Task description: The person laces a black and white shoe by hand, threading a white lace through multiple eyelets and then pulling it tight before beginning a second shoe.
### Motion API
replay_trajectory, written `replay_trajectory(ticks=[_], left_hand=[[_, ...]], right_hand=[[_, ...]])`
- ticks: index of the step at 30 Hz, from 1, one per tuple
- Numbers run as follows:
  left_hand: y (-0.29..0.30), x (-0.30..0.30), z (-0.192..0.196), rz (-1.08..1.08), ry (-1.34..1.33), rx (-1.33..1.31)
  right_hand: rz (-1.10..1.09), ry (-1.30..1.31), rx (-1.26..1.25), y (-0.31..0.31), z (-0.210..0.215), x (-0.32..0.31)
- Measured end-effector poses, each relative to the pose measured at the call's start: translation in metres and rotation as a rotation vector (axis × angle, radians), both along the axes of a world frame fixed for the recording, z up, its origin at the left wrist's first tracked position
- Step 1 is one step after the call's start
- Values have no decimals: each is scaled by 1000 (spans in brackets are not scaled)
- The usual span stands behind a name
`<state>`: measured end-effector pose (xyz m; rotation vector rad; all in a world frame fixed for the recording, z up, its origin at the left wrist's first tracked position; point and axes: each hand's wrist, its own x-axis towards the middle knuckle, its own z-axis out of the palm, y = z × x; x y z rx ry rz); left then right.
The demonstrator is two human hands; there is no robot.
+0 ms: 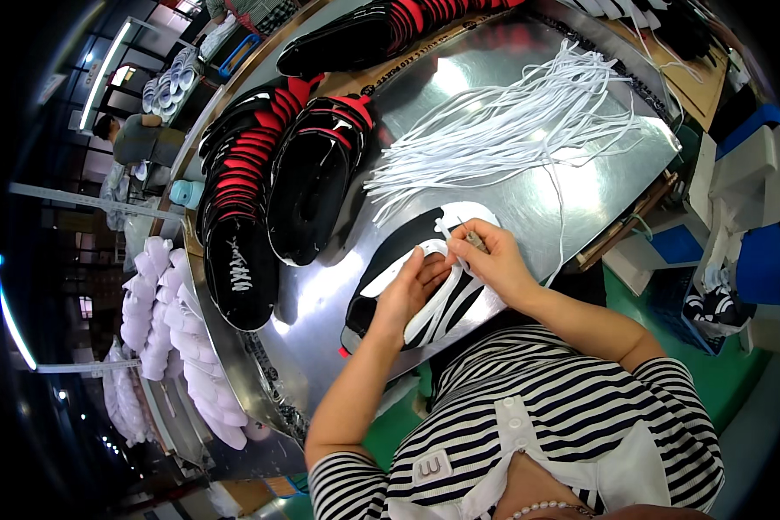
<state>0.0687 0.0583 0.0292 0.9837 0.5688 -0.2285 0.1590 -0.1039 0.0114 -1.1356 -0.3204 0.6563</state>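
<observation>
Holding a black and white shoe upper (416, 277) flat on the shiny metal table (581, 191), the person is working with both hands close together. The left hand (407, 290) is lying on the middle of the shoe upper, with its fingers curled and pressing down on it. The right hand (492, 260) is sitting just beside it, with its fingers pinching a thin tool (470, 234) near the top end of the upper, where a bit of white lace (446, 230) is showing. I cannot tell if the tool is touching the lace.

The shoe upper is lying at the near edge of the table, right in front of the person's striped shirt (537, 416). A big loose bunch of white laces (503, 130) is spreading out on the table behind the hands. Stacks of black and red shoe uppers (269, 182) are lying to the left. Off the table on the left, white shoe parts (160, 321) are piling up in rows.
</observation>
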Motion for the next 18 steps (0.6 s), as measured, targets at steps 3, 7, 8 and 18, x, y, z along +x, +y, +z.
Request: replay_trajectory(ticks=[3, 7, 8, 18], left_hand=[[-21, -4, 9, 66, -34, 169], [-33, -5, 13, 64, -176, 238], [-34, -6, 14, 50, -182, 263], [-42, -10, 22, 203, -190, 485]], right_hand=[[82, -28, -50, -11, 16, 2], [156, -160, -218, -17, 21, 3], [166, -194, -252, -18, 23, 4], [175, -264, -300, -22, 33, -8]])
